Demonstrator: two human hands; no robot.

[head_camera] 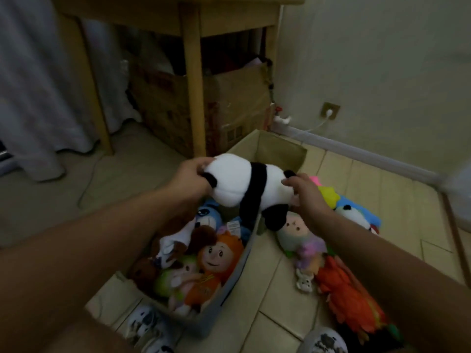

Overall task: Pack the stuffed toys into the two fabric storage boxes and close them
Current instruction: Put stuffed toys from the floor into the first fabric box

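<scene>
Both hands hold the panda plush point(244, 184) in the air above the far end of the fabric storage box point(230, 284), its long axis roughly level and lying crosswise to the box's length. Left hand point(190, 178) has its grip curled round the panda's rounded white end; right hand point(304, 192) pinches the other end near a black ear or paw. One black leg of the panda hangs down over the box's right wall. The box lies straight below the panda, already holding an orange-haired doll point(216, 253), a blue plush point(209, 215) and brown toys, with free room at its far end. Likely next: lower the panda straight down. Left hand is nearer that gap. More toys lie on the floor point(382, 200) right of the box, including a pale round-faced doll point(293, 230) and an orange plush point(349, 296)
</scene>
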